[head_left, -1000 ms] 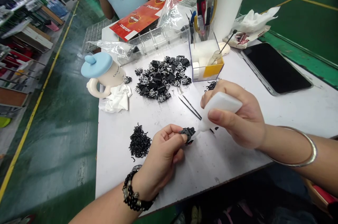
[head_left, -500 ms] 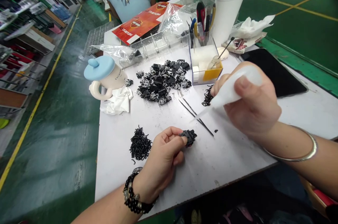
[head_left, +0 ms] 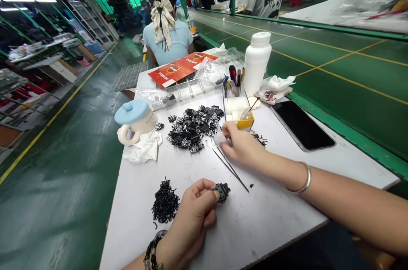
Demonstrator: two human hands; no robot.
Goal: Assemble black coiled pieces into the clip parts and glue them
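Observation:
My left hand [head_left: 195,207] pinches a small black plastic part [head_left: 222,192] between thumb and fingers above the white table. Farther back, my right hand [head_left: 240,143] is closed on a translucent white squeeze bottle [head_left: 219,137], mostly hidden by the fingers. Just below that hand lies a pair of dark tweezers [head_left: 231,169]. To its left spreads a heap of black parts with shiny metal pieces [head_left: 194,127]. A pile of tiny curved black pieces [head_left: 165,203] lies left of my left hand, and a smaller pile [head_left: 260,138] is partly behind my right forearm.
A mug with a blue lid [head_left: 132,113] stands at the left over a crumpled tissue [head_left: 143,147]. At the back are a clear compartment tray [head_left: 188,89], a tool holder [head_left: 235,82] and a white bottle [head_left: 257,64]. A tablet [head_left: 302,125] lies at the right. A person [head_left: 167,34] sits beyond.
My right hand has moved left and away from me with the squeeze bottle, from above the table to beside the parts heap. My left hand keeps its part. The view has tilted up.

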